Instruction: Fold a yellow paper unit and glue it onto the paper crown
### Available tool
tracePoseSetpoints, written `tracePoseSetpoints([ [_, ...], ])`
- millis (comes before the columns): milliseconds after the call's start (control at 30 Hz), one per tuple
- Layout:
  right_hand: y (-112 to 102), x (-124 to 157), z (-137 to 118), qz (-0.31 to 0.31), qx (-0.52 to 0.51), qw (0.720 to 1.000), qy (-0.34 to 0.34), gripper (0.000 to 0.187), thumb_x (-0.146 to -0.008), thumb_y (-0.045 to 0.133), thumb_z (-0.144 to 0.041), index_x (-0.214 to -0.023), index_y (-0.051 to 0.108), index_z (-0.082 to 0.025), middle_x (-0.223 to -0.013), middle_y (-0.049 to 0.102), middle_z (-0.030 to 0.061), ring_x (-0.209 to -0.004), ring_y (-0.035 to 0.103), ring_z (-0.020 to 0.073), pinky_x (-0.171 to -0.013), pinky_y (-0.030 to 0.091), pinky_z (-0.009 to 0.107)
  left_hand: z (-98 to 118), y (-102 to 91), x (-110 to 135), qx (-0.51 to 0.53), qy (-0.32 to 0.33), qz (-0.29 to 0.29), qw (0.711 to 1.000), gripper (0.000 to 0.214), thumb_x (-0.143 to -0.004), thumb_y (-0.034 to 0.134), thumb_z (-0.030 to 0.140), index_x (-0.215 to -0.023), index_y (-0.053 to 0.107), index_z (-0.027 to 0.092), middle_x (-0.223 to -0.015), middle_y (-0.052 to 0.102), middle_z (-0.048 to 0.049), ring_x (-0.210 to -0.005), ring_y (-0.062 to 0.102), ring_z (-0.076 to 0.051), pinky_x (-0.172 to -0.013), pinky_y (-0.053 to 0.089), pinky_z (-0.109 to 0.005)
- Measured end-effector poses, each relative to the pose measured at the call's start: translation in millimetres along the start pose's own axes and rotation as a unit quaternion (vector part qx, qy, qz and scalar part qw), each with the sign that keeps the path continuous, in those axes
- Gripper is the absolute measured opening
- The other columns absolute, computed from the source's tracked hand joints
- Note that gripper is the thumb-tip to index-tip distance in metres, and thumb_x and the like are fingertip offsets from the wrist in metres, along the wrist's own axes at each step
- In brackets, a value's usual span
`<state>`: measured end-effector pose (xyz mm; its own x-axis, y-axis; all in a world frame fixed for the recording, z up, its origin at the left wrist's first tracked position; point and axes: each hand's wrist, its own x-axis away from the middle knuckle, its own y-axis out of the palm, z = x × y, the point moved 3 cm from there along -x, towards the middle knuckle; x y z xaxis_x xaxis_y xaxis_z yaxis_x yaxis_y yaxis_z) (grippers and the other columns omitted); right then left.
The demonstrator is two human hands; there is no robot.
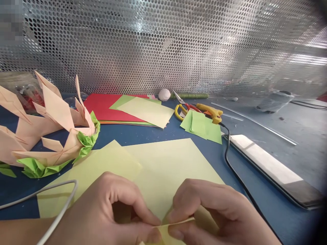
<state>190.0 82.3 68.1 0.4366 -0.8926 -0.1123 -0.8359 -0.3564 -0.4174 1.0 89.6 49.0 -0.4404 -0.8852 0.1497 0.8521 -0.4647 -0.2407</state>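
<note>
Folded paper: a small yellow piece [165, 234] at the bottom centre of the frame, thin edge up.
Left hand: mine [104, 211], thumb and finger pinched on its left side.
Right hand: mine [222, 211], pinched on it just beside, probably to keep the fold taut.
Yellow sheet: flat beneath [173, 163], its top corner at frame centre-right; the widest room lies over it.
Side limits: white cable [56, 183], lower left; black cord [231, 170] and phone [270, 166], right.
</note>
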Motion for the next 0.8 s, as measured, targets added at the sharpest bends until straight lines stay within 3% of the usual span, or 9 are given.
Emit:
tracePoseSetpoints([
  [233, 1, -2, -3, -0.011, -0.010, 1.000, 0.013, 0.009, -0.080, 0.075, -0.023, -0.071, 0.074, -0.024, -0.069, 0.073, 0.0002, -0.059, 0.065, 0.0128, -0.056, 0.050, 0.020, 2, 0.6, 4, -0.131, 0.018, 0.009, 0.991, 0.007, -0.065, 0.079, 0.033, -0.062, 0.075, 0.028, -0.056, 0.058, 0.0086, -0.052, 0.056, -0.010, -0.047, 0.040, -0.016],
  [367, 3, -1, 1, -0.016, 0.003, 0.998, 0.055, 0.009, -0.076, 0.076, -0.029, -0.072, 0.070, -0.023, -0.063, 0.067, -0.0015, -0.056, 0.059, 0.0129, -0.051, 0.047, 0.020, 2, 0.9, 6, -0.139, 0.019, 0.027, 0.990, 0.018, -0.069, 0.076, 0.036, -0.057, 0.068, 0.025, -0.052, 0.050, 0.0092, -0.048, 0.047, -0.009, -0.044, 0.037, -0.016],
  [500, 4, -1, 6, -0.039, 0.013, 0.995, 0.093, 0.015, -0.081, 0.069, -0.026, -0.067, 0.064, -0.021, -0.068, 0.069, 0.0011, -0.063, 0.063, 0.0150, -0.056, 0.049, 0.021, -1, 0.2, 4, -0.109, 0.010, 0.057, 0.992, 0.021, -0.064, 0.079, 0.032, -0.052, 0.066, 0.022, -0.051, 0.044, 0.0083, -0.049, 0.040, -0.009, -0.045, 0.034, -0.017],
  [667, 0, 0, 6, -0.026, 0.033, 0.998, 0.055, 0.014, -0.082, 0.070, -0.026, -0.069, 0.067, -0.021, -0.067, 0.071, 0.0021, -0.060, 0.064, 0.0146, -0.055, 0.049, 0.021, 0, 0.9, 2, -0.015, -0.040, -0.018, 0.999, 0.012, -0.069, 0.077, 0.031, -0.061, 0.072, 0.023, -0.051, 0.043, 0.0089, -0.046, 0.032, -0.007, -0.045, 0.031, -0.018],
  [800, 0, 1, 2, -0.019, 0.040, 0.999, 0.020, 0.010, -0.081, 0.071, -0.018, -0.071, 0.071, -0.022, -0.070, 0.073, 0.0011, -0.061, 0.066, 0.0135, -0.055, 0.049, 0.020, -1, -2.0, 5, -0.079, -0.009, 0.010, 0.997, 0.017, -0.064, 0.080, 0.036, -0.057, 0.069, 0.025, -0.055, 0.052, 0.0082, -0.053, 0.047, -0.011, -0.052, 0.038, -0.018],
])
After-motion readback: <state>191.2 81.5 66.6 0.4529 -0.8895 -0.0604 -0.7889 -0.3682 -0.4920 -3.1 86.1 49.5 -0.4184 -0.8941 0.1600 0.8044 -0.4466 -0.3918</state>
